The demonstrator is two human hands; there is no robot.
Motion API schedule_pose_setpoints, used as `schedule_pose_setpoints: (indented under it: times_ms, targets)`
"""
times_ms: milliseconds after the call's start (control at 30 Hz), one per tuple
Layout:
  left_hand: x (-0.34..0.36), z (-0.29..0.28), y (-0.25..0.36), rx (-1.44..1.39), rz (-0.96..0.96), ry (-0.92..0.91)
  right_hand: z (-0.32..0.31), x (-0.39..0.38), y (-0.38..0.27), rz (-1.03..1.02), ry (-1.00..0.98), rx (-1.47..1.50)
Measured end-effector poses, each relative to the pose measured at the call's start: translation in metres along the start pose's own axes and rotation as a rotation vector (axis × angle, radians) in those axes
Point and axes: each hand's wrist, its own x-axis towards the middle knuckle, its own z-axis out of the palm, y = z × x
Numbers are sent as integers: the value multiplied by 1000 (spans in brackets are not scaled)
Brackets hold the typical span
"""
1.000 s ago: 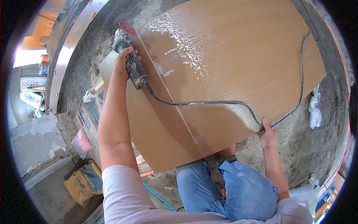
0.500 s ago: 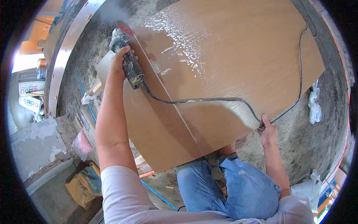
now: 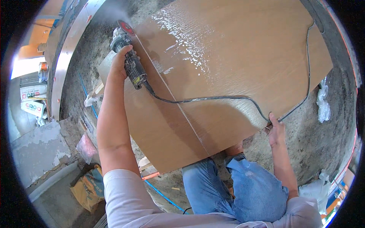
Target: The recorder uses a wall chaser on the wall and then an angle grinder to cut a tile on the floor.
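My left hand (image 3: 122, 62) is wrapped round the body of a dusty angle grinder (image 3: 133, 67). Its red disc (image 3: 125, 27) sits at the far left edge of a large brown board (image 3: 243, 68), where pale dust hangs in the air. A thin straight cut line (image 3: 167, 85) runs from the disc across the board to its near edge. My right hand (image 3: 276, 129) grips the near right edge of the board, thumb on top, by the grinder's black cord (image 3: 213, 98). The fingers below the board are partly hidden. White dust (image 3: 186, 41) is scattered over the far part of the board.
Rough concrete floor (image 3: 304, 152) surrounds the board. A blue hose (image 3: 163, 195) passes under it. To the left lie a pink plastic bag (image 3: 86, 147), a yellow-brown sack (image 3: 88, 190) and white boxes (image 3: 32, 108). Clear plastic wrap (image 3: 322, 100) lies at the right; a long pale curved strip (image 3: 70, 49) stands far left.
The view has shifted slightly. The grinder stays at the far end of the cut line, almost unmoved, with dust still rising. My right hand keeps its hold on the board's edge.
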Motion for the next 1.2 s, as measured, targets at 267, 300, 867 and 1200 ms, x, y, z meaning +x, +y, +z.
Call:
schedule_pose_setpoints:
  times_ms: [267,300,867,1200]
  targets:
    - [4,-3,0,10,-23,-5,-4,5,0,10,-26,-38]
    - [3,-2,0,9,-26,-12,-4,4,0,12,-25,-36]
    - [4,-2,5,42,-63,-21,-2,0,-2,28,-22,-27]
    - [-4,-2,3,21,-95,-15,-2,3,-2,14,-14,-20]
